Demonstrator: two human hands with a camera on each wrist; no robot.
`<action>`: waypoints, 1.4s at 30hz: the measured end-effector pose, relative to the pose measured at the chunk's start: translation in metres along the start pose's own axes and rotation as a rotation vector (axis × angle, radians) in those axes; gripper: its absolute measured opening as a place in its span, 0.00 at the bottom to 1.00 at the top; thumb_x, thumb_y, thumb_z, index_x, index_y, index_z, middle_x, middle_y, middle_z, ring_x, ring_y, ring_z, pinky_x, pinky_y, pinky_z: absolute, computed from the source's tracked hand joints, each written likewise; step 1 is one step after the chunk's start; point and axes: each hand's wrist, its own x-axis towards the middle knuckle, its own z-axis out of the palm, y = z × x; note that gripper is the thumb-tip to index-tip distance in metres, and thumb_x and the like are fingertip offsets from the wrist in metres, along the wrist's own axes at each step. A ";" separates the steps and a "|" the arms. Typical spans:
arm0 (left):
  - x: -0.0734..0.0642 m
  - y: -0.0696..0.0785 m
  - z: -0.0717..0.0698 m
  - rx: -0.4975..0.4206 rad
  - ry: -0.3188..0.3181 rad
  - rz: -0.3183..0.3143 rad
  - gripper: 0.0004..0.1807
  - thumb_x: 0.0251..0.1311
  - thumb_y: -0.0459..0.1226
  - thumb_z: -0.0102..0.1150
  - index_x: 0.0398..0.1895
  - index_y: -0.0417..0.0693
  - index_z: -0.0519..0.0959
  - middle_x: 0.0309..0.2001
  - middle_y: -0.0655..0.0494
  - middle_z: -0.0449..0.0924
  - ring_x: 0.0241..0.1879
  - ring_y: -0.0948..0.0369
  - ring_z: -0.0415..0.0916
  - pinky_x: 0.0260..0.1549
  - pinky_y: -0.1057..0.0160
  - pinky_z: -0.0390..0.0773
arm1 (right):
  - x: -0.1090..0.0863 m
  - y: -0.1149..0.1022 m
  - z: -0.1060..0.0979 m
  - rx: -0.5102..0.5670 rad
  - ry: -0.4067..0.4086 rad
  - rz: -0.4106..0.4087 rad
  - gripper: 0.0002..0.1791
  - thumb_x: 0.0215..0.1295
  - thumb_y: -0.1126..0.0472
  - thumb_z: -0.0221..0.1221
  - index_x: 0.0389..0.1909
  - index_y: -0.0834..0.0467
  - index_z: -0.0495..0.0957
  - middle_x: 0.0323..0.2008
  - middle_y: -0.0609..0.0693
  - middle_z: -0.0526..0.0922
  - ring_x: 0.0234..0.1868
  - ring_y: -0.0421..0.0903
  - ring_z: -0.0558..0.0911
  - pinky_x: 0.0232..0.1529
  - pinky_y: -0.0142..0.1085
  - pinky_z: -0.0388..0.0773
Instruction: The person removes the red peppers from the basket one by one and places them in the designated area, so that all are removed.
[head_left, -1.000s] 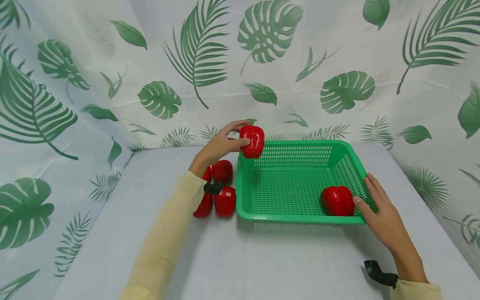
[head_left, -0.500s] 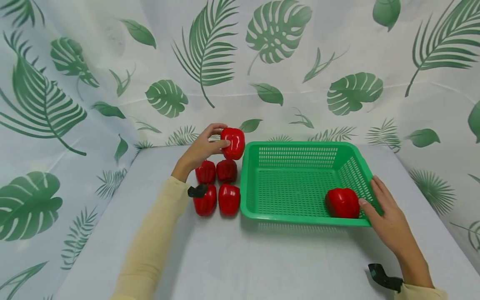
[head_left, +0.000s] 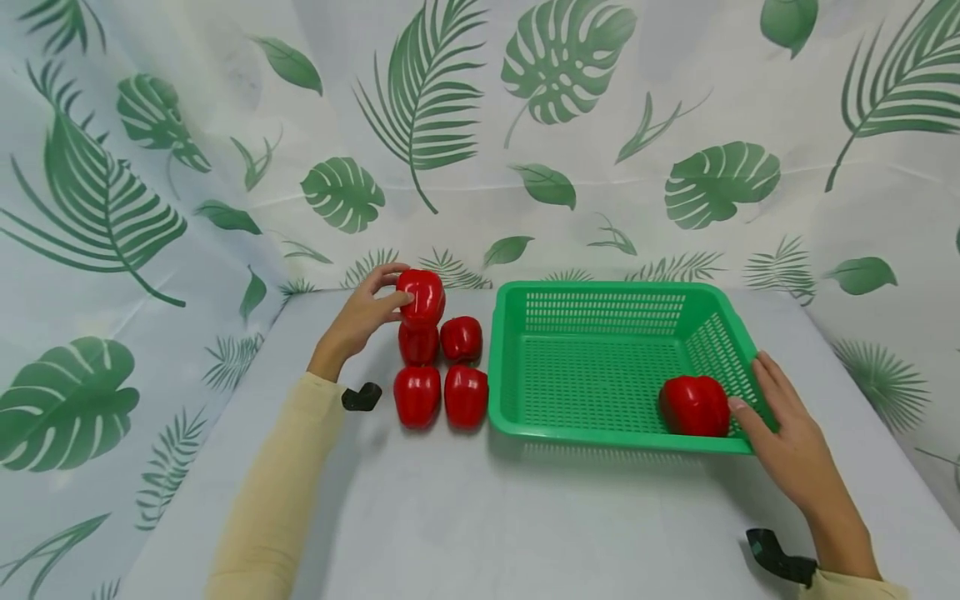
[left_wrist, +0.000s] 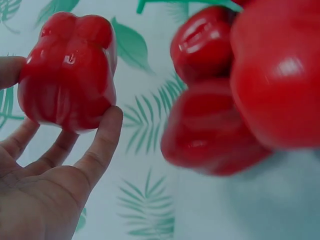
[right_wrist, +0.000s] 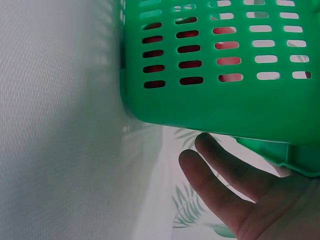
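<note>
My left hand pinches a glossy red bell pepper between thumb and fingers, behind several other red peppers left of the basket. In the left wrist view, this held pepper is upright, with fingertips on its sides. Two front peppers stand side by side; the held one partly covers a pepper behind them. At the green plastic basket, my right hand holds the right rim, thumb over the inside and fingers outside. One red pepper lies in the basket's front right corner.
Another red pepper lies against the back left of the basket. A white cloth covers the table. Behind it hangs a white curtain with green leaf prints.
My left hand has carried the pepper leftward and slightly down, from over the basket's left back corner to the pepper group. The right hand stays on the rim; the view has shifted slightly.
</note>
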 end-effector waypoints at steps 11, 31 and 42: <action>-0.017 -0.028 -0.030 0.024 0.090 -0.035 0.36 0.76 0.40 0.58 0.83 0.48 0.60 0.78 0.43 0.60 0.70 0.44 0.67 0.63 0.47 0.79 | 0.000 0.002 0.000 0.007 0.003 0.004 0.41 0.83 0.52 0.50 0.87 0.58 0.44 0.87 0.59 0.42 0.83 0.72 0.43 0.57 0.86 0.56; -0.027 -0.093 -0.044 -0.008 0.140 -0.152 0.34 0.76 0.37 0.54 0.83 0.44 0.60 0.80 0.40 0.57 0.68 0.43 0.67 0.55 0.66 0.80 | 0.000 0.000 0.000 0.008 0.016 0.015 0.41 0.84 0.52 0.51 0.87 0.58 0.44 0.87 0.58 0.42 0.83 0.71 0.44 0.55 0.85 0.58; -0.024 -0.102 -0.037 0.000 0.126 -0.197 0.36 0.74 0.36 0.55 0.83 0.44 0.60 0.80 0.41 0.57 0.68 0.41 0.68 0.58 0.62 0.78 | 0.000 0.000 0.000 0.011 0.020 0.007 0.40 0.84 0.53 0.50 0.87 0.58 0.45 0.87 0.58 0.43 0.83 0.71 0.45 0.56 0.85 0.58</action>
